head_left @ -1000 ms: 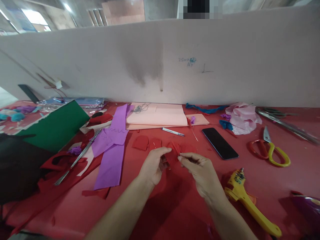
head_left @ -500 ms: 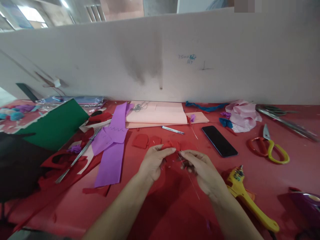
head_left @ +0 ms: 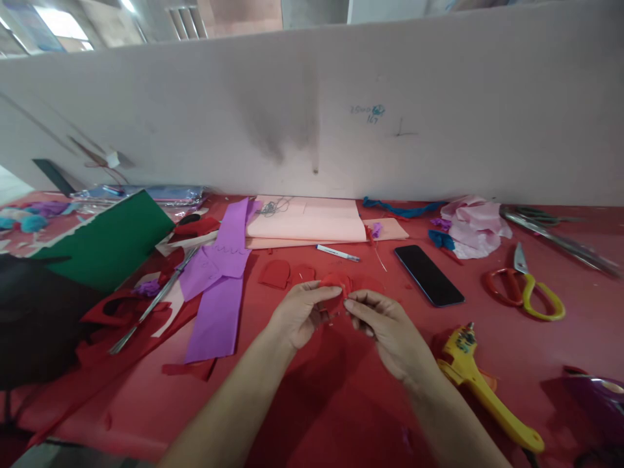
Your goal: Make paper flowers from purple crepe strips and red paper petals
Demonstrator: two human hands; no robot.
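My left hand [head_left: 305, 312] is closed, pinching a small red felt piece [head_left: 336, 281] between thumb and fingers. At the right edge of that felt, the fingertips of my right hand [head_left: 385, 322] are pressed together; whatever they pinch is too small to make out. Two rounded red felt cutouts lie on the table left of the hands, one [head_left: 274, 274] flat and another [head_left: 303, 273] partly behind my left hand. More red felt [head_left: 368, 283] shows just beyond my right fingers.
On the red table [head_left: 492, 286] lie a phone [head_left: 429, 275], scissors [head_left: 524, 286], a yellow glue gun [head_left: 487, 387] and a pen [head_left: 338, 253]. Purple sheets [head_left: 217, 318], a green board [head_left: 107, 240] and red scraps crowd the left. A white partition [head_left: 195, 123] stands behind.
My right fingertips have shifted slightly left, against the felt's edge. The long thread that hung below my right hand no longer shows clearly. My left hand keeps its pinch.
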